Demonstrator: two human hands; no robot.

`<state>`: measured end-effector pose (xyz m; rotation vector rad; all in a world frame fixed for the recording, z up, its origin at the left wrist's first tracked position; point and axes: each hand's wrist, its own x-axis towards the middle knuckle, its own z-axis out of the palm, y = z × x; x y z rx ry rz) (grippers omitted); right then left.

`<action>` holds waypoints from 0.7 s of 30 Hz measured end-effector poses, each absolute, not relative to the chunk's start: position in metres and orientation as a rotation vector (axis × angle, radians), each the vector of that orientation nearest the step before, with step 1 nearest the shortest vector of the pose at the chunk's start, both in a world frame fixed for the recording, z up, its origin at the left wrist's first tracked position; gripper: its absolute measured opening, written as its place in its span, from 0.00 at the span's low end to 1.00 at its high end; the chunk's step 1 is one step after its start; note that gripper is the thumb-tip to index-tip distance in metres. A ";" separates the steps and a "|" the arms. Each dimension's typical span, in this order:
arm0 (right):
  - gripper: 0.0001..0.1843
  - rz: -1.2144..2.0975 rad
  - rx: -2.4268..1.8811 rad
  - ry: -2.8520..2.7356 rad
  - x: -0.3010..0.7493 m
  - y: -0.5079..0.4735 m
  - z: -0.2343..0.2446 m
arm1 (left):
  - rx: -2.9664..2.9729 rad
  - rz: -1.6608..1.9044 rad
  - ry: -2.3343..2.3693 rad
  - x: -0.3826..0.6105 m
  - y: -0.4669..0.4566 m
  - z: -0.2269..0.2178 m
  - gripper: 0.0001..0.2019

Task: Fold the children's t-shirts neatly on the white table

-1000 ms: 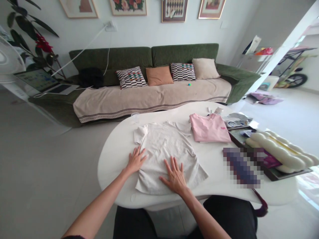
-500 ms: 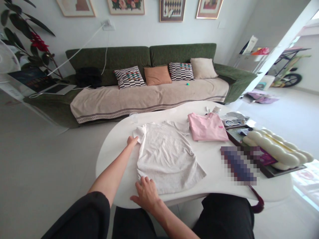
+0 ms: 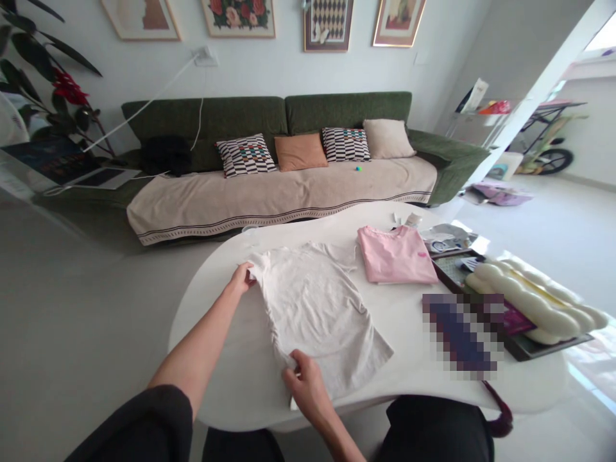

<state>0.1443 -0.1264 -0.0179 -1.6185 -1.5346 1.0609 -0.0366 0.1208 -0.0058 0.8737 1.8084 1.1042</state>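
A pale grey-white T-shirt point(image 3: 322, 314) lies spread on the white table, its hem toward me and its left side bunched into a raised edge. At the left sleeve, my left hand point(image 3: 240, 277) is closed on the cloth. Near the lower left of the shirt, my right hand point(image 3: 305, 382) pinches the fabric between thumb and fingers. A folded pink shirt point(image 3: 397, 256) lies just beyond the T-shirt's right sleeve, touched by neither hand.
The white table point(image 3: 212, 359) has a curved edge. On its right are a dark tray point(image 3: 524, 350), a puffy cream object point(image 3: 534, 298), a blurred-out dark item point(image 3: 459, 333) and a plastic packet point(image 3: 447, 237). Behind stands a green sofa point(image 3: 231, 119) with cushions.
My right hand has gone from lying spread at the shirt's lower left to pinching its cloth. My left hand has shifted slightly left with the sleeve, and the shirt's left side is lifted.
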 end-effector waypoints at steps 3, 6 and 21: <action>0.09 1.124 -1.658 -1.295 0.158 -0.129 -0.033 | 1.039 1.083 1.832 -0.002 0.139 -0.004 0.12; 0.11 1.135 -1.693 -1.156 0.169 -0.134 -0.049 | 1.268 1.057 1.827 0.041 0.156 -0.007 0.17; 0.29 0.500 -1.907 -1.792 0.186 -0.146 -0.061 | 2.065 0.734 1.817 0.084 0.147 -0.056 0.22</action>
